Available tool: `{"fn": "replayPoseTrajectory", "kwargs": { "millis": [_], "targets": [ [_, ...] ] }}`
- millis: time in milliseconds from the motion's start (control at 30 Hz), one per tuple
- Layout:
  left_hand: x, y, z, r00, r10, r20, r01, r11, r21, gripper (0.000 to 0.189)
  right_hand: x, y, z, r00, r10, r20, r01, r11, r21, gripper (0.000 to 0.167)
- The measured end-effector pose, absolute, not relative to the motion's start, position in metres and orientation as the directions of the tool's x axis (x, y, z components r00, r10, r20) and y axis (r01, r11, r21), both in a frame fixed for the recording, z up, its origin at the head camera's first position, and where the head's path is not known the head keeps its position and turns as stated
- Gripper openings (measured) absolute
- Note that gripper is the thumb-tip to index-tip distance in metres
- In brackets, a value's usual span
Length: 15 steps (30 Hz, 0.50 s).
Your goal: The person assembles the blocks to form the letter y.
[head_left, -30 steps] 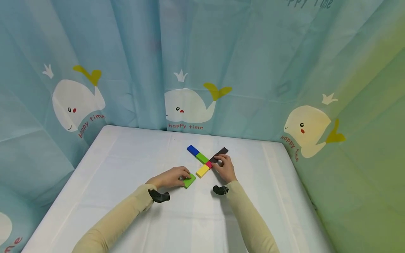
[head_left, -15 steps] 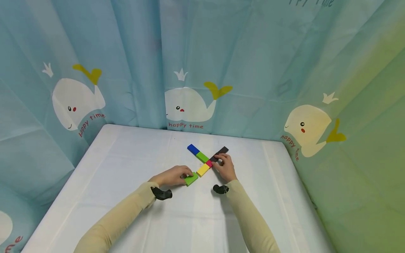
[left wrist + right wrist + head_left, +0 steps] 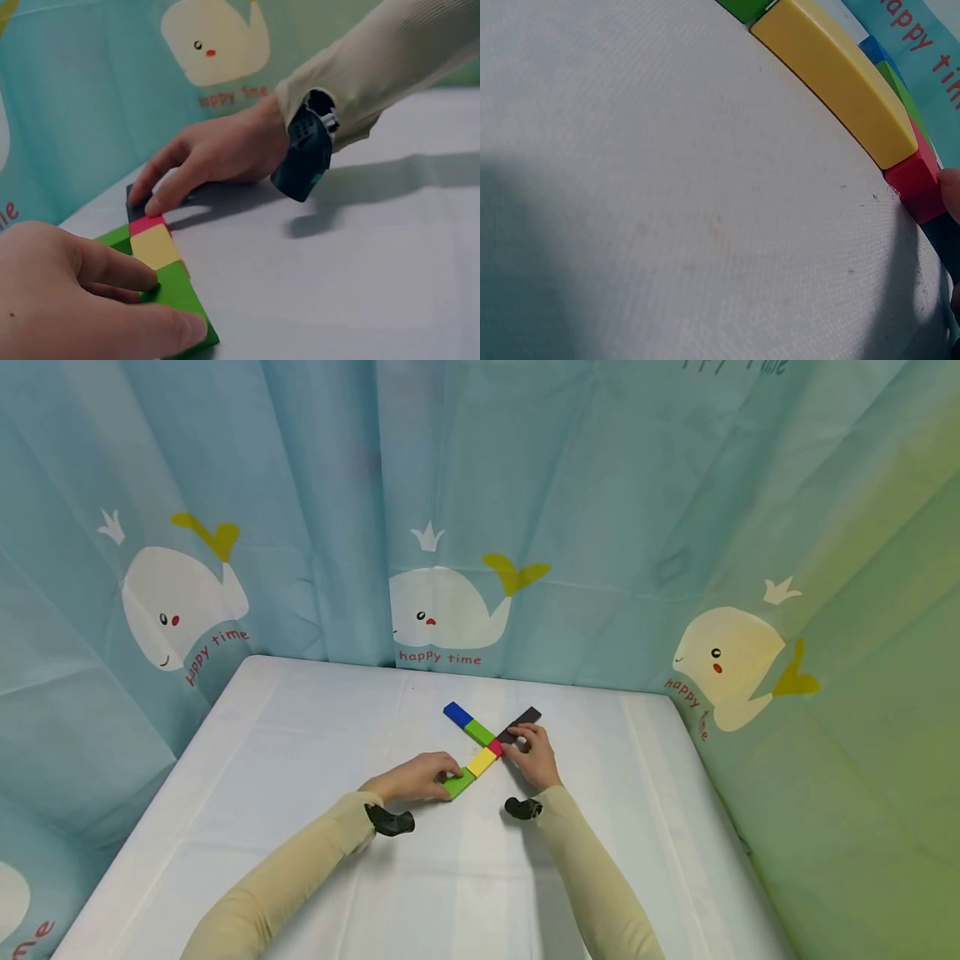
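Coloured blocks lie flat on the table in two lines that join at a small red block. A green block is pinched by my left hand, its end against the yellow block; in the left wrist view this green block shows between thumb and finger. My right hand grips the black block beside the red one, thumb and finger astride it. In the right wrist view the thumb touches the red block; most of that hand is out of frame.
Another green block and a blue block run from the red block toward the back left. The white-covered table ends at a pale blue curtain printed with whales, which also closes off both sides.
My left hand has slid the green block up and right, from lying apart to against the end of the yellow block. My right hand has stayed in place.
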<state>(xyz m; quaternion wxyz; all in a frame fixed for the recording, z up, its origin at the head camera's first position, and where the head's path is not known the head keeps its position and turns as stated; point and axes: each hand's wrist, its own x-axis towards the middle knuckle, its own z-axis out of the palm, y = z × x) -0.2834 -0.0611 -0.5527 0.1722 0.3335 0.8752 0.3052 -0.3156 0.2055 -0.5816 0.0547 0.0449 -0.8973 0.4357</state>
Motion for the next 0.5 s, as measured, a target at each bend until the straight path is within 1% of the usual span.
{"fn": "replayPoseTrajectory", "kwargs": {
  "millis": [167, 500],
  "targets": [
    [-0.2841, -0.0597, -0.5545, -0.722, 0.686, -0.089, 0.482, 0.59, 0.648, 0.039, -0.3151, 0.2051, -0.5816, -0.99, -0.033, 0.137, -0.128, 0.611, -0.781, 0.038],
    [-0.2854, -0.0589, -0.555, -0.703, 0.709, -0.061, 0.517, 0.568, 0.641, 0.038, -0.3165, 0.2061, -0.5826, -0.99, -0.035, 0.138, -0.13, 0.61, -0.782, 0.038]
  ]
}}
